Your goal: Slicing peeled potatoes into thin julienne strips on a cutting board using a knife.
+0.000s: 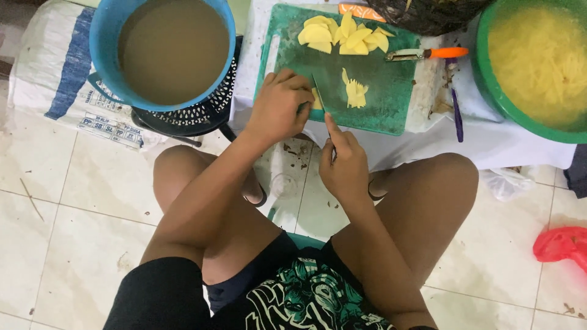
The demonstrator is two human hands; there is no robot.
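Note:
My left hand [279, 107] presses a yellow potato slice [316, 99] down at the near edge of a green cutting board [379, 79]; the slice is mostly hidden under my fingers. My right hand [345, 165] grips a knife [321, 98] whose blade points away from me and rests against that slice. Cut potato strips [354, 91] lie on the board just right of the blade. A pile of flat potato slices [344, 35] sits at the board's far edge.
A blue bucket [105, 43] of murky water stands on a black stool at left. A green basin [489, 79] of yellow strips is at right. An orange-handled peeler [428, 54] lies beside the board. A red bag [561, 244] lies on the tiled floor.

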